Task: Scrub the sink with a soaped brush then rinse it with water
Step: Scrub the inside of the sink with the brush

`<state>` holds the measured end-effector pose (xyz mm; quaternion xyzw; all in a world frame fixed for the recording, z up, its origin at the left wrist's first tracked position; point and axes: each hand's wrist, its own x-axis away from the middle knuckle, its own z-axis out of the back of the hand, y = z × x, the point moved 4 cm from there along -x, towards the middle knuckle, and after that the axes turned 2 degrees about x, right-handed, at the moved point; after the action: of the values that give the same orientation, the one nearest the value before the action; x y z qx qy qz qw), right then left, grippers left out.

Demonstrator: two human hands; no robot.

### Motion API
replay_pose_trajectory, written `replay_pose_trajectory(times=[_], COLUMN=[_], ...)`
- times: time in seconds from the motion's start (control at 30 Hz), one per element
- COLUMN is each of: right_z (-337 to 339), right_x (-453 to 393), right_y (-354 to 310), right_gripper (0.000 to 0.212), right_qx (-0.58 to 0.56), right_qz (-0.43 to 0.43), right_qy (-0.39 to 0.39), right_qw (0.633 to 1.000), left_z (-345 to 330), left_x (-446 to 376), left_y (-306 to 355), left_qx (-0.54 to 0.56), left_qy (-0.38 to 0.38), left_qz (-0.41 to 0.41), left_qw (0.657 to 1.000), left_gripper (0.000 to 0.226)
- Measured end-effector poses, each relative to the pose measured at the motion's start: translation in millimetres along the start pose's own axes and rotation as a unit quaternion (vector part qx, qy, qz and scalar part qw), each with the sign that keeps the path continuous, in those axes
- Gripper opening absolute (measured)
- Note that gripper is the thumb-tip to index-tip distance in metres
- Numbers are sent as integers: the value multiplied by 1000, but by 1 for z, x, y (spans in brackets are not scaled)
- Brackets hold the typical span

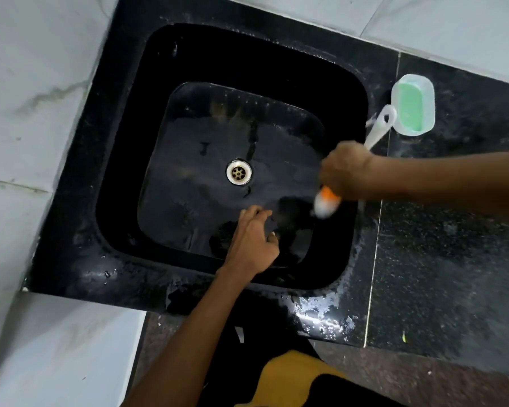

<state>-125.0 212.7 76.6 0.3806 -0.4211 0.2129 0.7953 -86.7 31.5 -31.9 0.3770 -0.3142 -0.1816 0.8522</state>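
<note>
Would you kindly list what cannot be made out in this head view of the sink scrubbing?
- Brush head: motion-blurred, so bristles and any soap are unclear.
- Brush handle middle: covered by the right hand.
- Left hand fingertips: blurred; contact with the sink is uncertain.
- Tap: none in view.

Both forearms are bare from wrist to the frame edge, with no sleeve, watch, band or ring showing on either. The left hand (254, 240) and the right hand (346, 171) are ungloved. The right one is blurred, so its fingers cannot be made out. Low in the view, part of the person's clothing shows: a black garment (265, 333) with a small pale mark near its upper edge, and below it a mustard-yellow patch (288, 380) bordered by more black fabric at the bottom right.
</note>
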Motion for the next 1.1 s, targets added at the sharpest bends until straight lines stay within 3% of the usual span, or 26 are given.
replay_pose_trajectory(times=[0.1, 0.17, 0.23, 0.27, 0.37, 0.43, 0.5, 0.6, 0.73, 0.8, 0.83, 0.9, 0.93, 1.03, 1.1], right_z=[-11, -9, 0, 3, -10, -28, -30, -13, -3, -1, 4, -1, -7, -13, -11], right_x=[-12, 4, 27, 31, -15, -35, -28, 1, 9, 18, 25, 32, 31, 30, 29], right_y=[36, -4, -57, -59, 18, 60, 40, -14, 69, 73, 60, 32, 35, 80, 80], right_gripper=[24, 23, 27, 28, 19, 25, 24, 25, 23, 16, 13, 9, 6, 14, 18], right_qx=[-29, -49, -80, -77, -42, -35, -37, -57, -95, -94, -102, -91, -84, -90, -66], right_qz=[-87, -16, 92, 103, -69, -141, -140, -37, -188, -185, -145, -72, -75, -180, -192], right_qy=[19, -8, -96, -111, -46, -32, -20, -84, -7, 30, 15, -106, -128, -42, 7], right_qw=[996, 999, 988, 985, 996, 989, 989, 994, 978, 978, 984, 988, 985, 979, 979], left_z=[0, 0, -1, -1, -2, -4, -5, -5, -7, -7, -8, -8, -8, -9, -8], left_x=[0, 0, 0, 0, -2, -1, 1, 0, -1, 0, -1, -1, -2, -1, -1], left_y=[0, 0, 0, 0, -1, 0, 1, -1, -2, -1, -1, -2, -2, -1, 0], left_qx=[-5, -4, -1, -2, -17, -23, -23, -22, -22, -24, -23, -23, -24, -25, -25], left_qy=[7, 11, 8, 4, -9, -23, -30, -29, -29, -29, -30, -29, -32, -40, -42], left_qz=[-1, 4, 6, 3, -6, -5, -6, -13, -13, -16, -17, -18, -18, -19, -17], left_qw=[1000, 1000, 1000, 1000, 1000, 999, 999, 999, 999, 999, 999, 999, 999, 999, 999], left_gripper=[52, 51, 51, 50, 50, 50, 50, 50, 50, 50, 50, 50, 50, 50, 50])
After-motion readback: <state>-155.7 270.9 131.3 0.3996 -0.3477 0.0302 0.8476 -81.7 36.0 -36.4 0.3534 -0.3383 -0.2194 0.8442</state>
